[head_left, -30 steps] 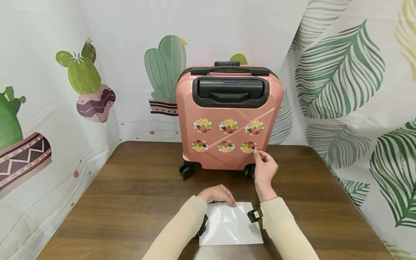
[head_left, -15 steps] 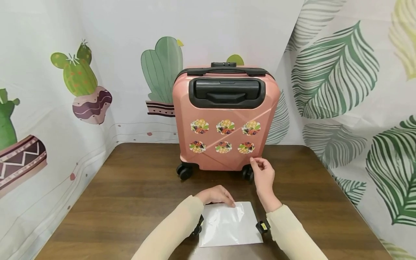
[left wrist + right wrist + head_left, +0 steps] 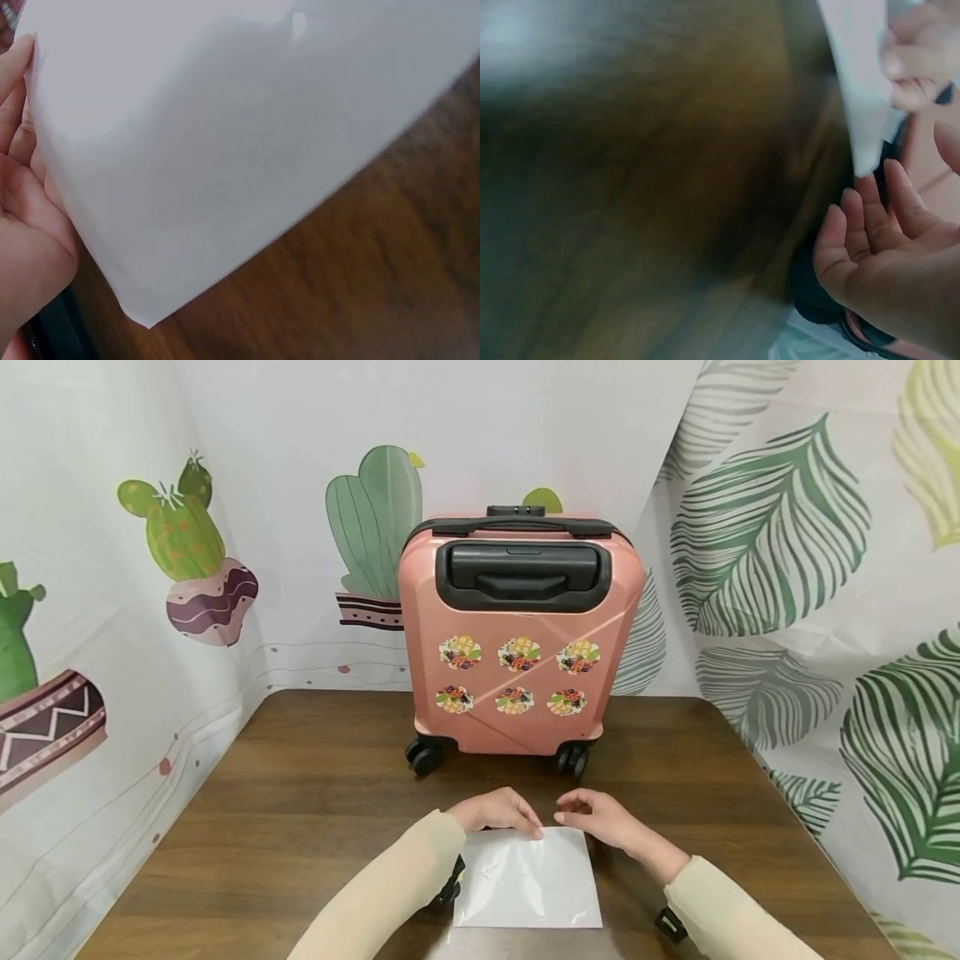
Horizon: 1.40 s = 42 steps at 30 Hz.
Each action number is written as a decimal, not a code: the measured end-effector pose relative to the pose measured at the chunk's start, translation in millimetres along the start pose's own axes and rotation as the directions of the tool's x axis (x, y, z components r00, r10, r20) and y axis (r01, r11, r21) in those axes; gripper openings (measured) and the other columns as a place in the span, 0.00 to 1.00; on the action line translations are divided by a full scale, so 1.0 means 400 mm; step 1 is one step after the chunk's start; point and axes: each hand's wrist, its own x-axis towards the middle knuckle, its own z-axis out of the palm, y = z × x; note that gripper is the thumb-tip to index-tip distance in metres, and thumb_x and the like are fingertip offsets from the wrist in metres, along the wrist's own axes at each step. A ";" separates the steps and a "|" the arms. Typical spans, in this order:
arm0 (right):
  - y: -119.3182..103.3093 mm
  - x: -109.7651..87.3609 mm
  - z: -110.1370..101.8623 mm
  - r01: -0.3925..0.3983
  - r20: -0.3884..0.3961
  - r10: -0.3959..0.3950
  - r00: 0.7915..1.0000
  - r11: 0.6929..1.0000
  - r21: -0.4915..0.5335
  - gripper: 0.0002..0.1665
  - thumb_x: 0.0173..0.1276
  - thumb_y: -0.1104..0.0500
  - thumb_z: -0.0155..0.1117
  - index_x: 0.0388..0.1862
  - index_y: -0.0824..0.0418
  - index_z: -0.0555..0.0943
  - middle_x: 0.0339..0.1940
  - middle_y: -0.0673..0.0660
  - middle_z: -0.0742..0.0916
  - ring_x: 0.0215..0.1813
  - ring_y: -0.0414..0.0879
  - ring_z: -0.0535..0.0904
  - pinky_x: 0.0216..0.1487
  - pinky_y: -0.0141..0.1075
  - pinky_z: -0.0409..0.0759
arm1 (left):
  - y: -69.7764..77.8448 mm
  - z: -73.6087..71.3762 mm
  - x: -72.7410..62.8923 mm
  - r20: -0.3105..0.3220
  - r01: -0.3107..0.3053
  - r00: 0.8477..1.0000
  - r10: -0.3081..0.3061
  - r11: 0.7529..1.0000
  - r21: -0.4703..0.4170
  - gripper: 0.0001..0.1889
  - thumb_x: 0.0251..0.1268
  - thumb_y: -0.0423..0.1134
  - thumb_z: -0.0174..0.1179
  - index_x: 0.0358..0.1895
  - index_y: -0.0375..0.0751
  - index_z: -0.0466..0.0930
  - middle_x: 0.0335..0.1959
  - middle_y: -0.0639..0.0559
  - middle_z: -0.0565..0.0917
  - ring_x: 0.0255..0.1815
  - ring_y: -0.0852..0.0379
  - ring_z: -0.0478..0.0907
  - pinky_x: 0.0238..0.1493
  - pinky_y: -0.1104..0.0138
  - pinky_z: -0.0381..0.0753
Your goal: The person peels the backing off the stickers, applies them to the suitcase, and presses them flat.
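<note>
A glossy white sheet (image 3: pixel 528 889) is pinched along its far edge by my left hand (image 3: pixel 495 811). In the left wrist view the sheet (image 3: pixel 217 157) fills much of the frame, the left hand (image 3: pixel 34 232) at its side edge. My right hand (image 3: pixel 603 820) is by the sheet's far right corner, thumb and fingers apart with nothing between them. Its fingers (image 3: pixel 874 217) are loosely bent near the sheet's corner in the right wrist view. Beyond both hands a pink suitcase (image 3: pixel 476 732) stands upright, bearing two rows of three fruit-patterned stickers (image 3: pixel 515 701).
The suitcase's black wheels (image 3: pixel 427 758) rest on a brown wooden table (image 3: pixel 300 793). Behind the table hang white cloths printed with cacti and leaves (image 3: pixel 772 527). A black wrist camera (image 3: pixel 670 925) sits at the right sleeve.
My right hand has left the lower right sticker on the suitcase and come down toward the white sheet, its fingers spreading. The left hand keeps its pinch on the sheet.
</note>
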 end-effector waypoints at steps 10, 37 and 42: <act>0.022 -0.001 0.033 -0.006 -0.004 0.006 1.000 0.999 -0.049 0.10 0.69 0.56 0.68 0.38 0.64 0.85 0.35 0.54 0.85 0.37 0.44 0.73 0.37 0.36 0.73 | 0.006 -0.002 -0.011 -0.019 0.009 1.000 -0.009 1.000 0.004 0.08 0.61 0.40 0.73 0.41 0.43 0.93 0.48 0.53 0.90 0.42 0.64 0.79 0.47 0.70 0.78; 0.037 0.051 0.054 0.002 -0.149 -0.007 0.989 0.999 -0.033 0.10 0.67 0.59 0.72 0.31 0.65 0.85 0.25 0.51 0.81 0.30 0.43 0.71 0.31 0.34 0.71 | -0.074 -0.189 -0.109 -0.042 0.116 0.993 -0.113 0.989 0.096 0.08 0.62 0.36 0.70 0.42 0.37 0.90 0.29 0.57 0.84 0.29 0.61 0.76 0.29 0.69 0.80; 0.037 0.074 0.048 -0.011 -0.167 0.003 0.986 0.999 -0.050 0.12 0.66 0.57 0.73 0.29 0.65 0.84 0.23 0.51 0.81 0.29 0.42 0.72 0.32 0.34 0.71 | -0.087 -0.209 -0.120 -0.104 0.125 0.988 -0.112 0.983 0.137 0.05 0.63 0.37 0.70 0.36 0.38 0.88 0.22 0.57 0.80 0.25 0.61 0.75 0.26 0.71 0.75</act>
